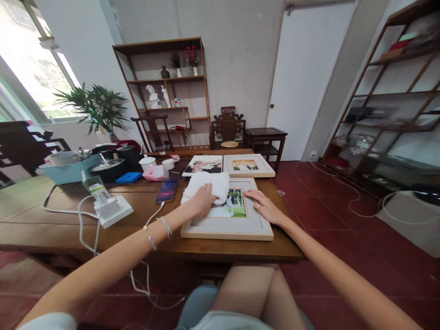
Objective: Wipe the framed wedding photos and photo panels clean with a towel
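A wooden picture frame (227, 231) with a grey mat and a photo lies flat at the table's near edge. My left hand (202, 200) presses a folded white cloth (206, 183) onto the frame's glass, fingers closed over the cloth. My right hand (263, 204) lies flat and open on the frame's right side, holding it steady; a ring shows on one finger.
Two more framed pictures (249, 166) lie farther back on the wooden table (68, 224). A phone (167, 190) on a white cable, a white power strip (113, 211), a blue box, pots, cups and a plant sit to the left. Shelves stand behind and right.
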